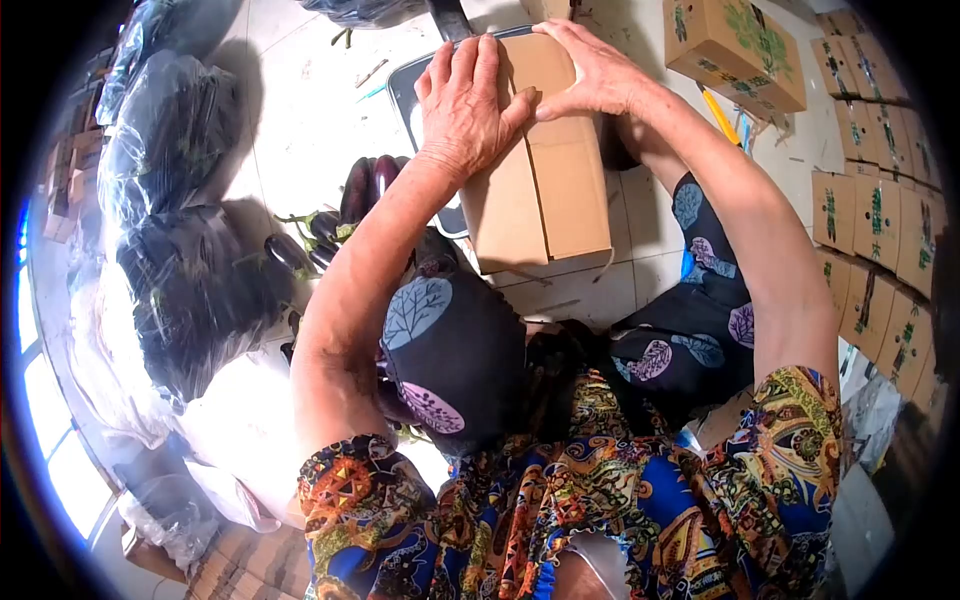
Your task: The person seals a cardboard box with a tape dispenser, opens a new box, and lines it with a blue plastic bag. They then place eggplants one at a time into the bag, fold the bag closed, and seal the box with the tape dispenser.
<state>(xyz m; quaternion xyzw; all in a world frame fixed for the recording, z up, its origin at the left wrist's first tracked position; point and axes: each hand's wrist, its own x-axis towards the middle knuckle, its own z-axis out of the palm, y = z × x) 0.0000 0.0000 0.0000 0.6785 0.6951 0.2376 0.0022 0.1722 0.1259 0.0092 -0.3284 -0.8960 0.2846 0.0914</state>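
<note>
Pressing on the carton (572, 195) appears the step in hand. Head view: carton, upper centre; left hand (465, 115) flat, right hand (592, 75) spread, both unclenched on its top. The next move calls for even pressure.

Passage: floor (300, 110) between dark bags (170, 130) and carton (500, 215), beyond eggplants (355, 192). Obstacles: eggplants left; yellow tool (719, 117), printed box (735, 50) right.
</note>
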